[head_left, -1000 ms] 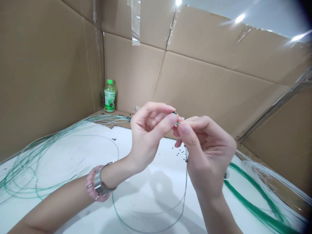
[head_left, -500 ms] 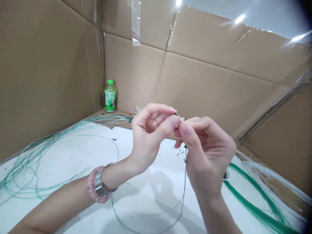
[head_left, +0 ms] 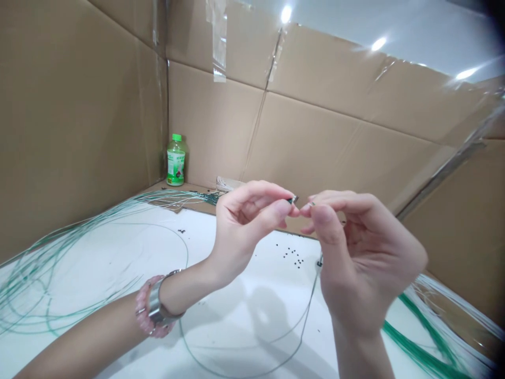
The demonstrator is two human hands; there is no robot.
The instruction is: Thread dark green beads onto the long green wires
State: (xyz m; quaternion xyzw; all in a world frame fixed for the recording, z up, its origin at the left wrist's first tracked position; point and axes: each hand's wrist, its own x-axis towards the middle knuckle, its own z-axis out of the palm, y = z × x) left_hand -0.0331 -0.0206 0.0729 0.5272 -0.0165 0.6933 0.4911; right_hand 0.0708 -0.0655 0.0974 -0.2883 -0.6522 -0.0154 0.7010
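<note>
My left hand (head_left: 252, 226) is closed in a pinch on a small dark green piece with a shiny tip (head_left: 292, 200). Just to the right, my right hand (head_left: 355, 247) pinches a short pale-green wire end (head_left: 311, 204) between thumb and forefinger. The two hands' fingertips are close together, with a small gap between the pieces. A thin green wire (head_left: 303, 331) hangs in a loop from behind my right hand, and a small black piece (head_left: 319, 263) sits on it. Part of this wire is hidden by the hand.
Several tiny black pieces (head_left: 294, 257) lie scattered on the white table (head_left: 130, 252). Loose green wires (head_left: 59, 252) spread on the left; a green wire bundle (head_left: 426, 337) lies right. A green-capped bottle (head_left: 175, 160) stands in the back corner by cardboard walls (head_left: 315, 131).
My right hand has moved to the right, away from my left, and the pieces in their fingertips are now apart. The hanging wire has shifted right with it. Both hands stay pinched.
</note>
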